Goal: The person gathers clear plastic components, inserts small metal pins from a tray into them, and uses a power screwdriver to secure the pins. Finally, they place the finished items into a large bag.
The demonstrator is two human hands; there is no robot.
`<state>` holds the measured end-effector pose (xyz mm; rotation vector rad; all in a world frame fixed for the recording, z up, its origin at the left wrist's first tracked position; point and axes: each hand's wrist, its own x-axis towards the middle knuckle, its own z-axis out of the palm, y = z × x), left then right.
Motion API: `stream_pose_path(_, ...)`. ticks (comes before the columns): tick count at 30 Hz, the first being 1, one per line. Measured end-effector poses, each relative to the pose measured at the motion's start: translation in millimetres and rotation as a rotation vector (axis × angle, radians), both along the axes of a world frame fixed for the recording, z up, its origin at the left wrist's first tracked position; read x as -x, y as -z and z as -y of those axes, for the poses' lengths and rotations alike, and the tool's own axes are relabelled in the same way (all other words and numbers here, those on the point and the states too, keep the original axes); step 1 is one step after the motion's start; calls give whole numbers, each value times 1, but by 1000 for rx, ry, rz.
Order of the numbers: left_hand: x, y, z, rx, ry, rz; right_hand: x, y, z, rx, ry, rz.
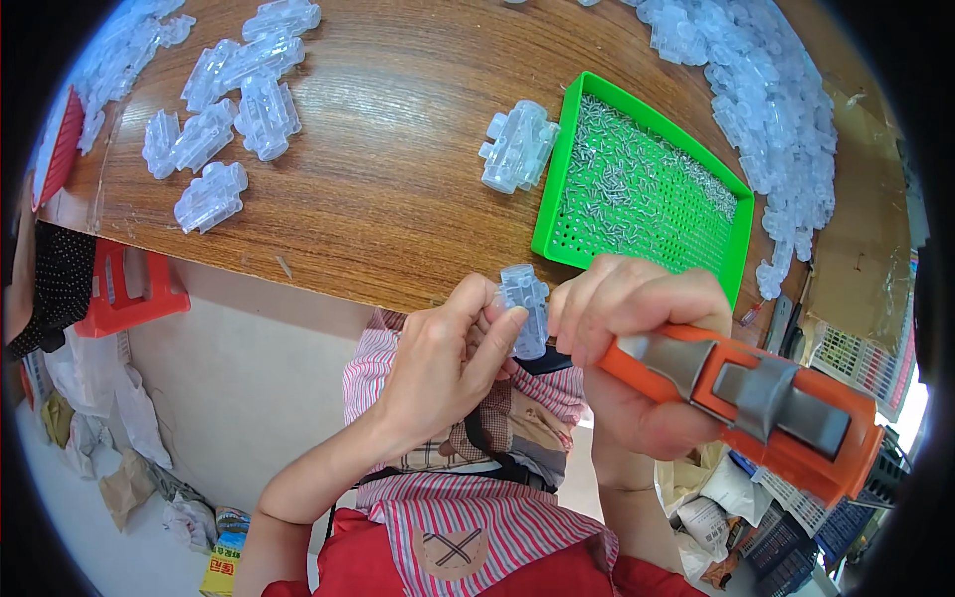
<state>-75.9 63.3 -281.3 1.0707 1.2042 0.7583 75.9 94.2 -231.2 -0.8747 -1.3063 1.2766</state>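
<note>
Starting at your far left, a red stool (124, 294) stands on the floor below the wooden table (398, 199), and a loose cluster of clear plastic housings (224, 99) lies on the tabletop above it. Moving right, your left hand (443, 363) is curled, its thumb and fingertips (512, 318) pinching the clear plastic part (525, 303) just off the table's near edge, over your striped apron (468, 517). That part stands roughly upright, its long axis running up and down in the head view, with short lugs sticking out to either side. Beyond it, a single clear housing (519, 147) rests on the table just beside a green perforated tray (736, 244) that holds many small metal screws (637, 189). Your right hand (637, 348) is closed around the front of an orange and grey power screwdriver (766, 393), whose body slants down to the right while its tip, hidden behind your fingers, points toward the held part. A long heap of clear parts (776, 109) curves along the table's right side.
</note>
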Motion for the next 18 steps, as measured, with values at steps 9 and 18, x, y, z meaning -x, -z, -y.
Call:
stream_pose_path(9, -9, 6, 8, 158, -186, 251, -10, -11, -5, -101, 13, -353)
stream_pose_path(18, -7, 14, 13, 237, -287, 359, -5, -9, 12, 16, 54, -385)
